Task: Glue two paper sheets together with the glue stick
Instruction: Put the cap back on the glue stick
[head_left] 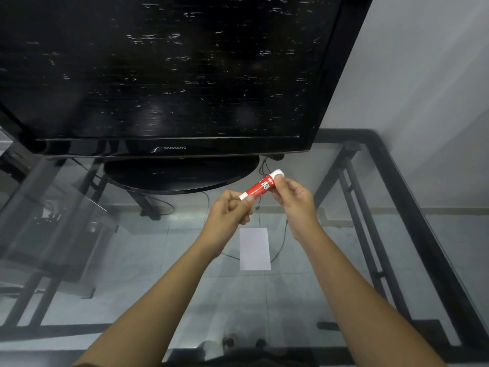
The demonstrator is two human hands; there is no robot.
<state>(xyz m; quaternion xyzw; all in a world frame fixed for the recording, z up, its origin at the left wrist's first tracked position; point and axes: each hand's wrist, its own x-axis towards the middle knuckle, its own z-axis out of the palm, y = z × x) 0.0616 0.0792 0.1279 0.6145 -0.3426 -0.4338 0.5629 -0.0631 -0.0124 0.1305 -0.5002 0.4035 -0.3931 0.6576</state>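
A red and white glue stick [258,187] is held tilted in the air above the glass table, its white cap end up and to the right. My left hand [229,210] pinches its lower white end. My right hand [291,197] grips the upper part near the cap. Below the hands a small white paper sheet [254,249] lies flat on the glass. I cannot tell whether it is one sheet or a stack.
A large black television [158,75] on an oval stand [182,176] fills the back of the glass table [397,234]. The table has a black metal frame. Cables and a tiled floor show through the glass. A grey wall stands to the right.
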